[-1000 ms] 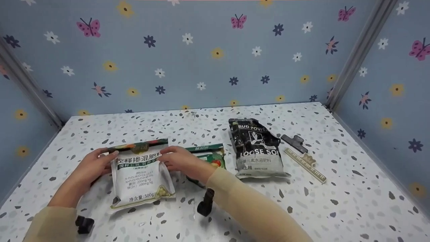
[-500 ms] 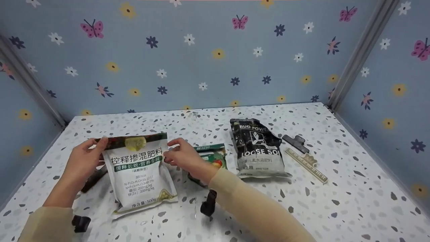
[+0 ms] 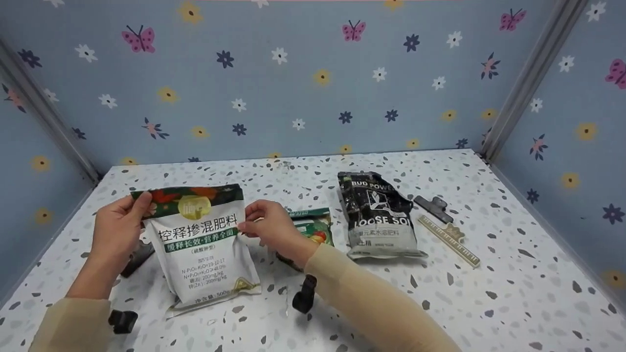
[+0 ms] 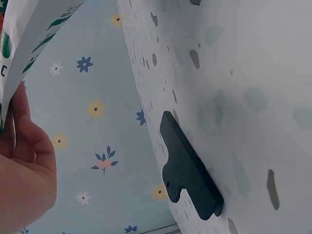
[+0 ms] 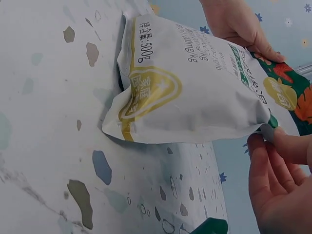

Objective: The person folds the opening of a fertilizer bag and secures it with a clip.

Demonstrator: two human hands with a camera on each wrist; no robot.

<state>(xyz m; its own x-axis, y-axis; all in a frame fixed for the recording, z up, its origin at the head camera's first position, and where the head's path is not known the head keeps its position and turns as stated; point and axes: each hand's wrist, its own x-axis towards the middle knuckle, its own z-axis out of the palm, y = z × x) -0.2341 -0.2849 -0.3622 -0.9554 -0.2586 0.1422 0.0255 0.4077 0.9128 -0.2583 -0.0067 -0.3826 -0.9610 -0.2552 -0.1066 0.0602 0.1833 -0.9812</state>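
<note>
Beige-sleeved left hand [image 3: 117, 222]: pinches the upper left corner of the white bag [image 3: 205, 261], thumb laid on the printed front, the other fingers partly hidden behind.
Right hand [image 3: 269, 225]: pinches the bag's right edge below the coloured top band; the right wrist view shows the thumb on that edge and bent fingers beside it.
White bag: between the two hands, left of the scene's middle, tilted, top end far and bottom end near, front facing the head camera; green, red and orange band with a gold round mark on top, "500g" low down; whether its bottom touches the table [image 3: 489, 303] cannot be told.
Dark clip by the left hand [image 3: 138, 258]: lies on the table just left of the bag, partly covered in the head view, plainer in the left wrist view.
Green-topped pouch [image 3: 315, 232]: on the table right of the bag, partly behind the right hand and forearm.
Black and grey bag [image 3: 376, 215]: lies farther right, top end far, lettered "LOOSE SO".
Black clip [image 3: 433, 208]: just right of that bag.
Pale gold clip [image 3: 450, 239]: long, slanting, just on the near side of the black clip.
Table surface: white with grey and greenish flecks.
Far wall [image 3: 293, 88]: blue, with flowers and pink butterflies.
</note>
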